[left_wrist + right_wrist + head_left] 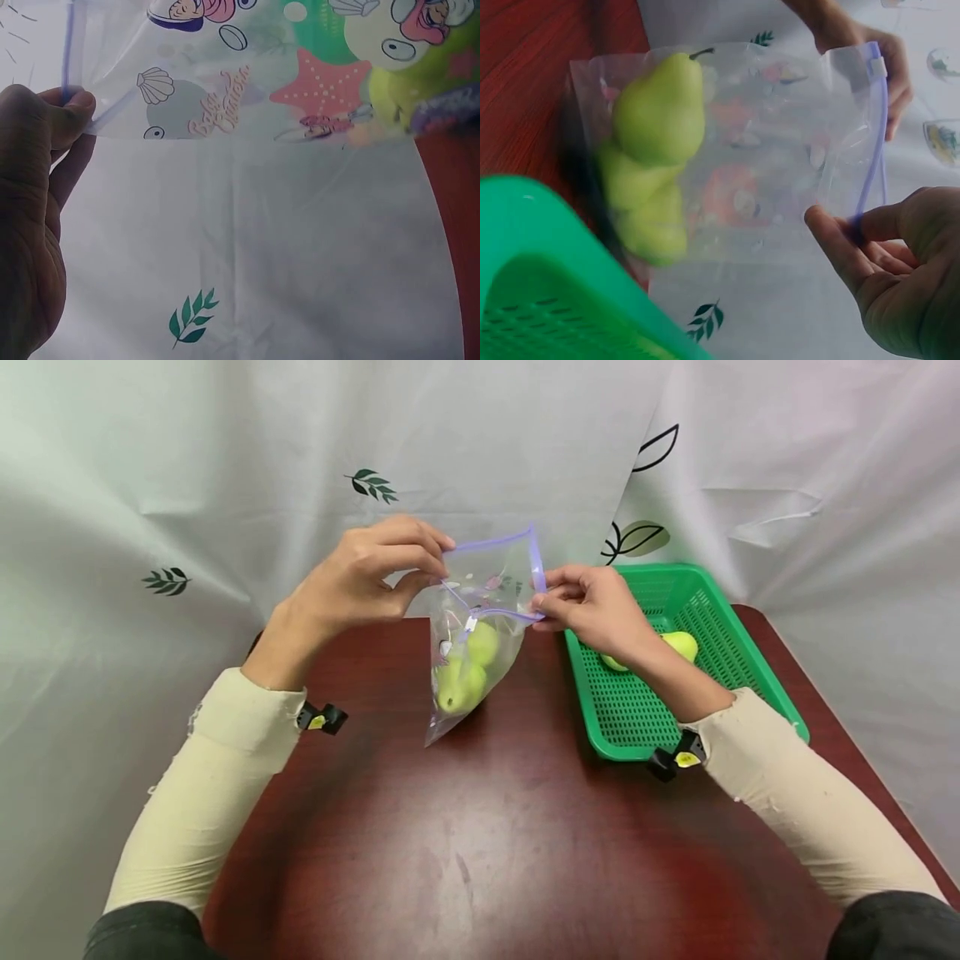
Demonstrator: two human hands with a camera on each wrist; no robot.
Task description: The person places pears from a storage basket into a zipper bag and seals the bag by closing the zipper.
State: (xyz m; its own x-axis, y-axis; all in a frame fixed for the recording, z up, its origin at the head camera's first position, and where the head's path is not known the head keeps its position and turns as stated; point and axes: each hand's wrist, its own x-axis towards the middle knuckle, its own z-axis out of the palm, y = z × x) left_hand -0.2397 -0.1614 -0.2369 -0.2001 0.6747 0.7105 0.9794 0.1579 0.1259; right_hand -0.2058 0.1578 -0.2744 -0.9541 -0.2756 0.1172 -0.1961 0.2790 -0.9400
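While the left hand (375,570) and right hand (596,603) pinch the bag (765,154) at opposite edges, its slider (471,624) sits nearer the left.

Left wrist view crops the bag (255,82); right forearm (678,678) partly hides fruit (682,645).

Soft glare whitens the table (517,818); the left wrist view looks dimmer.

Head view facing forward and down, 2 close sideways wrist views, shared bag (739,161)
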